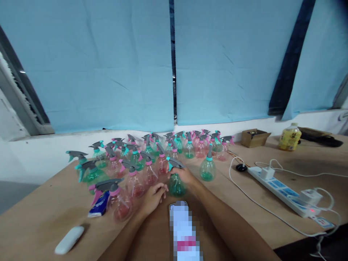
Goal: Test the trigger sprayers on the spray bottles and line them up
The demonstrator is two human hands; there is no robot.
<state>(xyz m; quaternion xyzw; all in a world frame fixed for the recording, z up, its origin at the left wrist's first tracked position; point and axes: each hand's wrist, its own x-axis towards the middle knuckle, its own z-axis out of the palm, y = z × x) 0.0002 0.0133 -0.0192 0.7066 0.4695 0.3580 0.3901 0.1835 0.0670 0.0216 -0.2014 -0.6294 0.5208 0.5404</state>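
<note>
My right hand (pixel 184 175) is closed around the neck of a clear green spray bottle (pixel 176 187) with a grey and turquoise trigger head. The bottle is upright at the table's middle. Just to its left, my left hand (pixel 155 195) rests with loosely bent fingers, apart from the bottle and holding nothing visible. A pink spray bottle (pixel 135 186) stands left of that hand, and another pink one (pixel 121 207) is nearer to me. Below the hands lies a phone (pixel 182 230), its screen blurred out. To the right stands one more green spray bottle (pixel 207 170).
Many pink and green spray bottles crowd toward the wall. A blue packet (pixel 99 206) and a white case (pixel 69 240) lie at left. On the right are a power strip (pixel 280 190) with cables, a cardboard box (pixel 255 139) and a yellow-labelled drink bottle (pixel 290 137).
</note>
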